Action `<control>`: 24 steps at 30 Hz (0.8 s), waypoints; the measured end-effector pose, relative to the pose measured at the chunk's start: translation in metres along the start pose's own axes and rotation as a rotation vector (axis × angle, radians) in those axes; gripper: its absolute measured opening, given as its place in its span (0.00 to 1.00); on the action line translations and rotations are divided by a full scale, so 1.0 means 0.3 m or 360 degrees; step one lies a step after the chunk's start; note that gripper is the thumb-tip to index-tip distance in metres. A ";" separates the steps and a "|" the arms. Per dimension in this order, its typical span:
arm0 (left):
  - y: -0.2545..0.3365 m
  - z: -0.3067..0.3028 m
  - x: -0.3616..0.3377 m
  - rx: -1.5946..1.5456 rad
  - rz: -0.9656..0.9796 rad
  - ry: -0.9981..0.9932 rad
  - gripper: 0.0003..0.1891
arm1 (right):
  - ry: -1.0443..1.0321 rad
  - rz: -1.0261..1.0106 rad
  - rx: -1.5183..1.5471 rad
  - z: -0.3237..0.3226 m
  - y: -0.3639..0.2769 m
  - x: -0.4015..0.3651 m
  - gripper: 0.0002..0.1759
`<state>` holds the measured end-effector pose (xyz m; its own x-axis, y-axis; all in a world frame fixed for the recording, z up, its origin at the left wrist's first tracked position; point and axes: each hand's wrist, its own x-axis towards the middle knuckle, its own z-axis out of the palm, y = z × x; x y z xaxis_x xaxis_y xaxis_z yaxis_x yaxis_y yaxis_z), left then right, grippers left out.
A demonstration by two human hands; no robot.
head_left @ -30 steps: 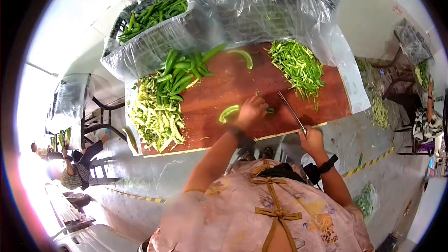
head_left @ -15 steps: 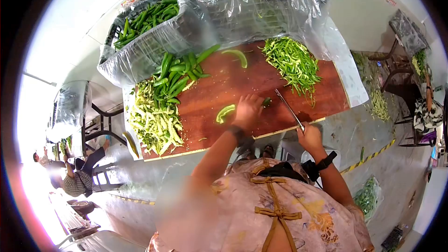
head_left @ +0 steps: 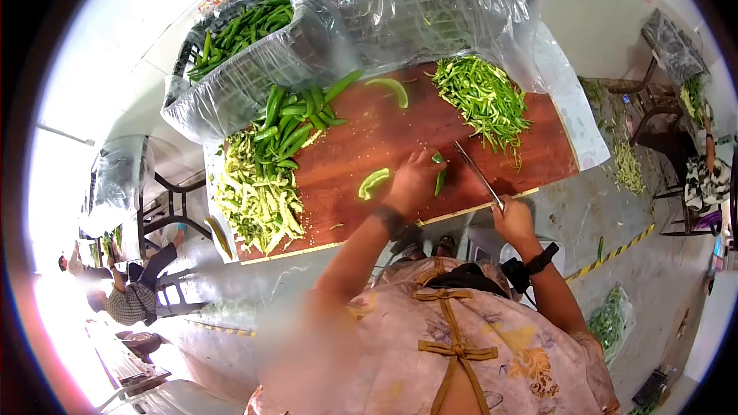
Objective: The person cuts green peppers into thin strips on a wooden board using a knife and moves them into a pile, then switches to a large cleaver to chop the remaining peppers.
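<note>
My left hand point(head_left: 416, 179) is over the red-brown board, its fingers bent and pressing on a dark green chili pepper piece point(head_left: 440, 178), partly hidden under them. In my right hand point(head_left: 514, 220) is a knife point(head_left: 478, 172), gripped by the handle, its blade pointing away from me just right of the pepper piece. Left of my left hand lies a pale, hollowed pepper half point(head_left: 373, 183). Another curved pepper half point(head_left: 392, 91) rests farther back. A heap of thin green pepper shreds point(head_left: 483, 106) sits at the board's back right.
Whole green peppers point(head_left: 296, 127) and a heap of pale pepper cores point(head_left: 257, 196) cover the board's left side. Plastic-lined crates point(head_left: 438, 23) stand along the back, the left one holding peppers point(head_left: 250, 31). Other people point(head_left: 129, 301) sit away at both sides. A bag of greens point(head_left: 613, 323) stands on the floor.
The dark pepper piece has turned and now shows more beside my left fingers, which have drawn closer together. My right hand and the knife have shifted only slightly.
</note>
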<state>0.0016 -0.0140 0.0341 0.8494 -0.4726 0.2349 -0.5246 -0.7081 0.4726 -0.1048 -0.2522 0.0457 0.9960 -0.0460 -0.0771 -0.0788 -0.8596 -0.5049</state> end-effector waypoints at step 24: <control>-0.036 0.074 -0.056 -0.0005 0.0516 0.0318 0.10 | -0.0282 -0.0202 -0.0232 -0.037 -0.136 0.016 0.12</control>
<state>-0.0082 -0.0101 0.0062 0.6336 -0.5600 0.5338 -0.7683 -0.5365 0.3491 -0.0963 -0.2231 0.0755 0.9734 0.1457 -0.1768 0.0662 -0.9176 -0.3919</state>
